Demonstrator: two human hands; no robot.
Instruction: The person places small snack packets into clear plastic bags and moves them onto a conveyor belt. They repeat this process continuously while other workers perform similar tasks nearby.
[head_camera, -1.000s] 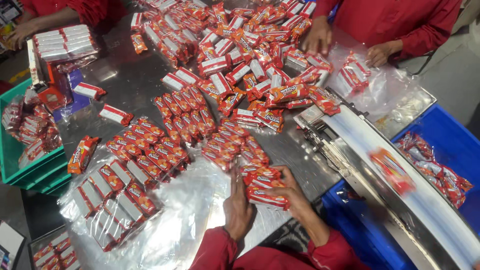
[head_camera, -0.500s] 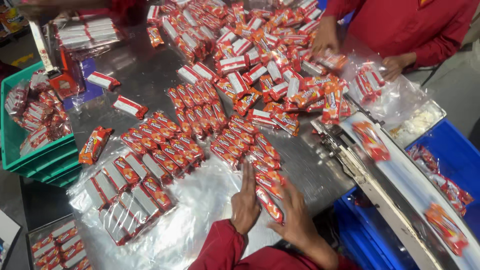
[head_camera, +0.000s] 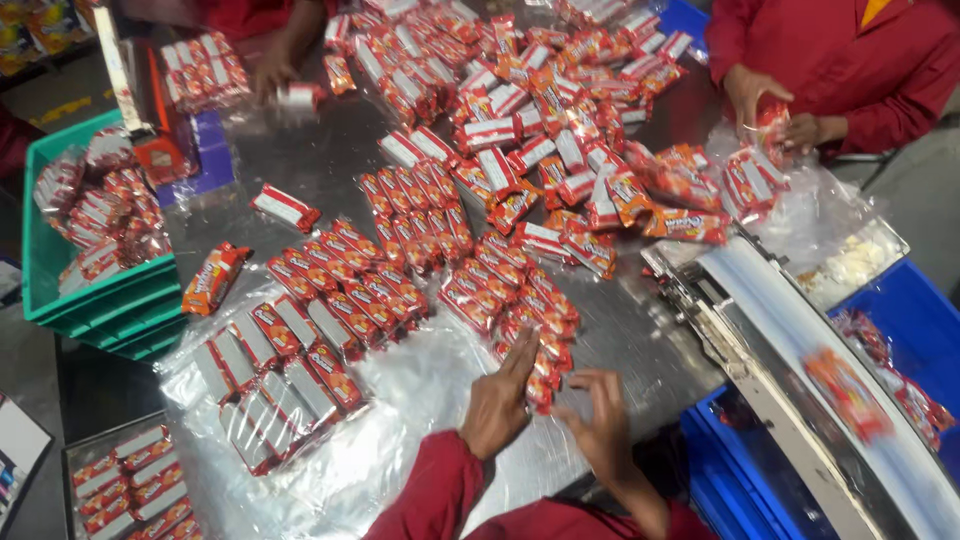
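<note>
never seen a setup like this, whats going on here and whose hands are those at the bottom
The picture comes from a camera worn on a person's head, looking down at a metal table. The two hands at the bottom in red sleeves are that person's own: the left hand and the right hand press from both sides on a short row of red snack packets. Many more such packets lie across the table, some in neat rows on clear plastic film. A green crate on the left holds bagged packets. On the right, a conveyor belt carries a packet over a blue bin. Other workers' hands sort packets at the far side.
</note>
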